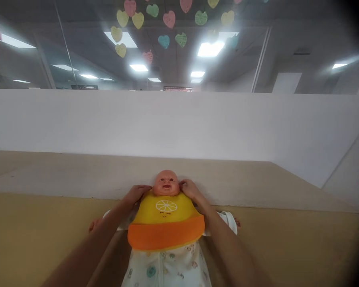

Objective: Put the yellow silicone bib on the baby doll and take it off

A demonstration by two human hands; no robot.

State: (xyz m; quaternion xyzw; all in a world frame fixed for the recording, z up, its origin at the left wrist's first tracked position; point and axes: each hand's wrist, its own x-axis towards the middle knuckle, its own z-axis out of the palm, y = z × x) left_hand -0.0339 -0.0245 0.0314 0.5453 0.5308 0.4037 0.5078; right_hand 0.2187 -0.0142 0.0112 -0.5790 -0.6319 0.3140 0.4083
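A baby doll [166,182] lies face up in white patterned clothes [167,268], its arms spread to both sides. Over its chest lies a yellow bib [166,211] with an orange pocket [166,234] at the lower edge and a white fruit-slice print. My left hand [138,193] is at the bib's upper left corner, beside the doll's neck, fingers together on the bib's edge. On the other side, my right hand [190,189] has its fingers bent in against the neck and the bib's upper right edge. The fingertips of both hands are partly hidden.
The doll lies on a tan surface [287,243] with a paler strip [86,175] behind it. A low white wall [167,123] rises beyond, topped by glass with several paper hearts [169,19] on it.
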